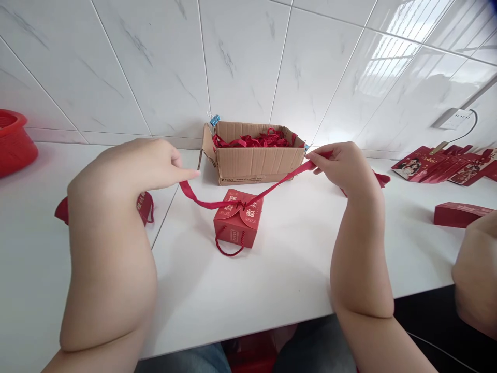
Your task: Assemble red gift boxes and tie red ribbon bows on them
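Note:
A small red gift box (pixel 234 235) with white lettering and a twisted cord handle stands on the white table in front of me. A red ribbon (pixel 206 205) passes through the middle of its folded top, crossing there. My left hand (pixel 155 165) pinches the ribbon's left end, up and to the left of the box. At the upper right, my right hand (pixel 337 161) pinches the other end between thumb and fingers. Both ribbon tails are lifted off the table, the right one pulled fairly straight, the left one sagging.
Behind the gift box stands a cardboard box (pixel 258 160) full of red ribbons, with blue binder clips. A red plastic basin (pixel 15 145) is at far left. Flat red cards (pixel 421 165) and a red box (pixel 460 214) lie right. Another person's arm (pixel 477 269) shows at the right edge.

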### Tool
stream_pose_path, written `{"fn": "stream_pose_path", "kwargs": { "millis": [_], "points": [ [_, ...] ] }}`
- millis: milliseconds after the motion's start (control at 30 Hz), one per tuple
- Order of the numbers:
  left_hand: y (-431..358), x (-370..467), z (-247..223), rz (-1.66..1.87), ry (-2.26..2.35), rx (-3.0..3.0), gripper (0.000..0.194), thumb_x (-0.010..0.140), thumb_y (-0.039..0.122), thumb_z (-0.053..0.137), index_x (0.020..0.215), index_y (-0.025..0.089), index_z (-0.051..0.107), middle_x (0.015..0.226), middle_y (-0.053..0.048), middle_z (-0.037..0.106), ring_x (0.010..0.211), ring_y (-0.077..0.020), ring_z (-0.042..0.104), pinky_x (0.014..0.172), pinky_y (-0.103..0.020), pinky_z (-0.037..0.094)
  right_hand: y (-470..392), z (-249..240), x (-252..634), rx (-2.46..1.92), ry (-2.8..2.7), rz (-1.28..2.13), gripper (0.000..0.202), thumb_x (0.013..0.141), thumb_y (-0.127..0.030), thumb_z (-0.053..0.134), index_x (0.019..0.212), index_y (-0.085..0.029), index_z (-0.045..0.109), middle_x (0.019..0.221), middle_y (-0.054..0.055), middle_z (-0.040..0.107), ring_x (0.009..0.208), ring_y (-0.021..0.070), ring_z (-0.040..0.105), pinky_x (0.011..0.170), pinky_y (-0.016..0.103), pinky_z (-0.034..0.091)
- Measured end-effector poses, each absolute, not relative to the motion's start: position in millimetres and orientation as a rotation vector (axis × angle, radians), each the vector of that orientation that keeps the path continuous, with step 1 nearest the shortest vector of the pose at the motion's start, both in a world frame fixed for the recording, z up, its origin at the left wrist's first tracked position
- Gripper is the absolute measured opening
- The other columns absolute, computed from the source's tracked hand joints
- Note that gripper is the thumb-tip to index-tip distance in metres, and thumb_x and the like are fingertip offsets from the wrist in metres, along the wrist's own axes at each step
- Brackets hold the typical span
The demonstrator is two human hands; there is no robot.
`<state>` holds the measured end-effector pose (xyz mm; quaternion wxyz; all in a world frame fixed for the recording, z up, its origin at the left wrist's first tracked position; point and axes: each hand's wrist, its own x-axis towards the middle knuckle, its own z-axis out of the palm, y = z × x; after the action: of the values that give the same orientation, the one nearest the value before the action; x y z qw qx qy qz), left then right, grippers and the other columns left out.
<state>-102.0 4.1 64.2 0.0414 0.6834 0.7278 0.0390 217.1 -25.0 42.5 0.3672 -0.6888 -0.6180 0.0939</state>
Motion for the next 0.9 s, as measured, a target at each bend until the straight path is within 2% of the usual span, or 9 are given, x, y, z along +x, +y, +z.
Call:
{"fn": "stream_pose_path", "kwargs": {
  "millis": [100,233,300,433,567,667,733,900],
  "points": [
    [-6,-78,65,0.119,2.048,2.167,0.035,0.066,0.062,0.060,0.076,0.028,0.066,0.074,0.000,0.067,0.058,-0.0190,0.058,0.052,-0.029,0.038,-23,42,222,-1.810,-1.574,0.185,0.019,0.084,-0.030,0.056,0.080,-0.020,0.072,0.070,0.007,0.068,0.066,0.0205,0.063,0.056,0.033,0.046],
    [-9,-49,57,-0.106,1.720,2.247,0.036,0.066,0.057,0.062,0.087,0.028,0.068,0.091,-0.003,0.070,0.067,-0.0214,0.062,0.054,-0.028,0.038,-21,40,229,-1.858,-1.526,0.164,0.020,0.083,-0.032,0.055,0.084,-0.021,0.071,0.077,0.008,0.069,0.069,0.0237,0.064,0.063,0.039,0.049],
    [-6,-39,48,-0.190,1.657,2.288,0.041,0.066,0.056,0.061,0.095,0.027,0.066,0.096,-0.006,0.069,0.070,-0.0219,0.062,0.053,-0.028,0.037,-23,40,230,-1.881,-1.527,0.119,0.023,0.081,-0.033,0.058,0.096,-0.021,0.071,0.089,0.010,0.070,0.076,0.0255,0.064,0.064,0.041,0.050],
    [4,-25,34,-0.223,1.511,2.379,0.044,0.066,0.049,0.062,0.102,0.024,0.061,0.111,-0.009,0.066,0.072,-0.0202,0.061,0.049,-0.027,0.035,-31,42,223,-1.777,-1.682,0.059,0.035,0.081,-0.035,0.060,0.113,-0.021,0.066,0.118,0.013,0.064,0.103,0.0295,0.061,0.077,0.043,0.051],
    [14,-22,29,-0.296,1.423,2.324,0.035,0.069,0.047,0.061,0.095,0.024,0.062,0.099,-0.007,0.068,0.061,-0.0171,0.058,0.047,-0.027,0.034,-34,40,201,-1.570,-2.213,0.311,0.031,0.082,-0.036,0.058,0.109,-0.024,0.068,0.121,0.006,0.064,0.108,0.0253,0.058,0.086,0.039,0.049],
    [17,-24,27,-0.300,1.374,2.295,0.028,0.071,0.046,0.060,0.088,0.024,0.062,0.090,-0.006,0.069,0.064,-0.0181,0.059,0.048,-0.027,0.034,-26,32,181,-1.544,-2.531,0.514,0.029,0.081,-0.038,0.059,0.105,-0.025,0.067,0.118,0.005,0.065,0.107,0.0248,0.058,0.078,0.034,0.048],
    [16,-25,27,-0.293,1.339,2.295,0.025,0.071,0.045,0.060,0.084,0.025,0.062,0.088,-0.005,0.068,0.067,-0.0184,0.060,0.048,-0.026,0.034,-18,25,171,-1.541,-2.584,0.589,0.031,0.078,-0.035,0.062,0.108,-0.027,0.065,0.118,0.004,0.064,0.103,0.0237,0.058,0.071,0.030,0.046],
    [14,-26,29,-0.291,1.241,2.315,0.020,0.069,0.042,0.062,0.079,0.025,0.061,0.089,-0.003,0.068,0.065,-0.0167,0.058,0.048,-0.026,0.032,-6,13,166,-1.447,-2.628,0.702,0.031,0.077,-0.030,0.065,0.107,-0.032,0.067,0.112,0.001,0.067,0.098,0.0211,0.060,0.074,0.028,0.045]
  ]
}}
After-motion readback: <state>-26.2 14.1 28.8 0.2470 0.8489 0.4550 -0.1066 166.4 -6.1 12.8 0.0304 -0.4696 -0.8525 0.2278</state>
